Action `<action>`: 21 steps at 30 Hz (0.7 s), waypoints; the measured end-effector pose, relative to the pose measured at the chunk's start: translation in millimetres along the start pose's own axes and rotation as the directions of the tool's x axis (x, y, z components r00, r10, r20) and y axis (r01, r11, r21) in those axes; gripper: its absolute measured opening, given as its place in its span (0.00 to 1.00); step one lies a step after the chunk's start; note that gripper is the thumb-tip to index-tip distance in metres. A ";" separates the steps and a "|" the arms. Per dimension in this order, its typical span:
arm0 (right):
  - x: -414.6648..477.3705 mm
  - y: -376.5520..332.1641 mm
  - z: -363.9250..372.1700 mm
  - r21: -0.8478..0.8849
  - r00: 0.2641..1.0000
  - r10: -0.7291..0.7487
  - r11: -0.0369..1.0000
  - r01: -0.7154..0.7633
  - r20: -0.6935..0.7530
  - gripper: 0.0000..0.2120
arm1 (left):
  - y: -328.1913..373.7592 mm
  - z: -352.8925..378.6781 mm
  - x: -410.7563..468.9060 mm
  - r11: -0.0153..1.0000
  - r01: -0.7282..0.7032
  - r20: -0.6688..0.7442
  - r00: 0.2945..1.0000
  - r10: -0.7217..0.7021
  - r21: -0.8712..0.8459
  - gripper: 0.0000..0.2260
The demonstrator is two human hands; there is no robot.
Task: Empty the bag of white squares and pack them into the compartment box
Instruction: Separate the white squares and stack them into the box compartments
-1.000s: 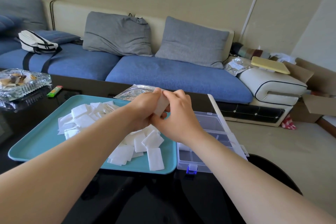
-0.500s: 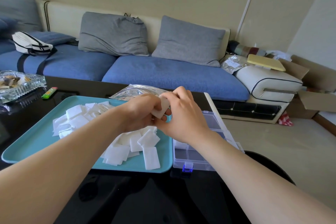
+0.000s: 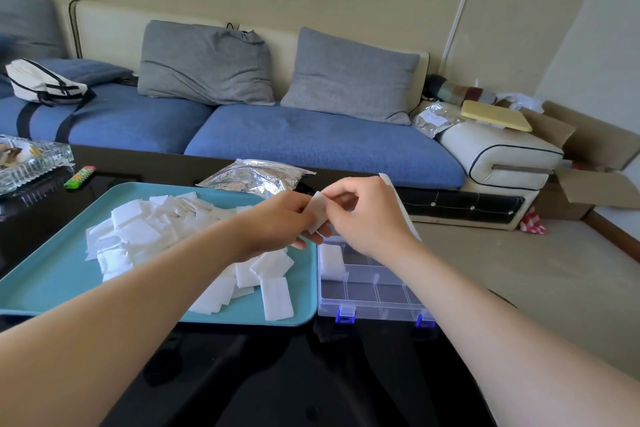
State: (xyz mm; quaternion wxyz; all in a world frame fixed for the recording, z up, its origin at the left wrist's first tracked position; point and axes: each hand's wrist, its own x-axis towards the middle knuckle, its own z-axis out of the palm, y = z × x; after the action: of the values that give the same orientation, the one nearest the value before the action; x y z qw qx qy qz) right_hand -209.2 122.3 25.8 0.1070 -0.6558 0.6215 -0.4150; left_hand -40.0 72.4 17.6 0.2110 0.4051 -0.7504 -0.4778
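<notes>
Pinching one white square (image 3: 317,213) by opposite edges, the left hand (image 3: 277,222) and right hand (image 3: 367,215) hold it over the compartment box (image 3: 367,291) near its left wall. It looks light, soft and floppy, so edge pinches suit it. More squares (image 3: 138,232) lie heaped on the tray (image 3: 52,284).
</notes>
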 end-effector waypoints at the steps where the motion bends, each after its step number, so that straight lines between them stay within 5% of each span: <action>1: -0.2 2.2 -3.3 0.005 0.999 0.037 0.999 -0.037 -0.022 0.07 | -0.1 3.0 0.9 0.999 -0.008 -0.004 1.000 0.008 0.045 0.12; 5: 1.3 19.9 -11.5 -0.049 0.970 0.242 0.969 -0.243 -0.019 0.12 | -8.4 8.3 6.5 0.935 -0.027 -0.028 0.999 0.039 0.354 0.10; 10: -1.5 42.0 -14.1 -0.139 0.922 0.374 0.923 -0.359 0.105 0.13 | -18.6 9.5 -1.3 0.704 -0.181 0.097 0.983 0.158 0.686 0.11; 17: 0.9 41.9 -4.9 -0.281 0.931 0.342 0.912 -0.297 0.127 0.12 | -18.6 10.4 -2.4 0.615 -0.258 0.171 0.965 0.198 0.745 0.15; 21: 3.8 35.8 1.8 -0.188 0.921 0.363 0.923 -0.335 0.142 0.13 | -19.8 9.1 -1.8 0.613 -0.238 0.154 0.970 0.187 0.753 0.19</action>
State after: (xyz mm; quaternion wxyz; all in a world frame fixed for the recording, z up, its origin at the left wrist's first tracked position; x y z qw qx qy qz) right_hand -234.4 110.9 2.8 0.1801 -0.5744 0.7482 -0.2790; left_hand -37.3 74.5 -4.0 0.0522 0.3499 -0.9302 -0.0981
